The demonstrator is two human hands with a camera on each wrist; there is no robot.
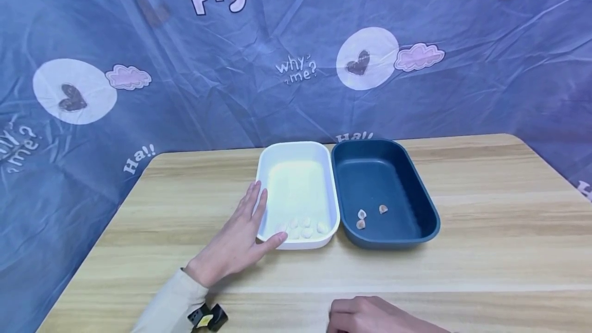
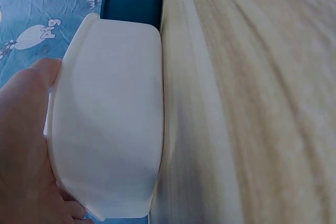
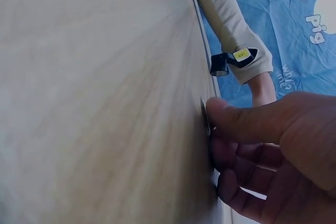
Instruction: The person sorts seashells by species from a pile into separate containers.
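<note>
My left hand (image 1: 236,245) rests against the near left corner of a white tray (image 1: 262,173), fingers extended along its left rim and thumb across the front rim. In the left wrist view the thumb overlaps the white tray's edge (image 2: 105,119). Several pale shell-like pieces (image 1: 307,232) lie at the tray's near end. My right hand (image 1: 370,315) is low over the front of the table, fingers curled. In the right wrist view a thin dark piece (image 3: 205,115), seen edge-on, sits between thumb and index fingertips; I cannot tell its kind.
A dark blue tray (image 1: 386,179) stands against the white tray's right side, holding three small shell-like pieces (image 1: 383,209). Both are on a wooden table (image 1: 499,220). A printed blue cloth (image 1: 222,91) hangs behind. A black camera (image 1: 208,317) is on the left wrist.
</note>
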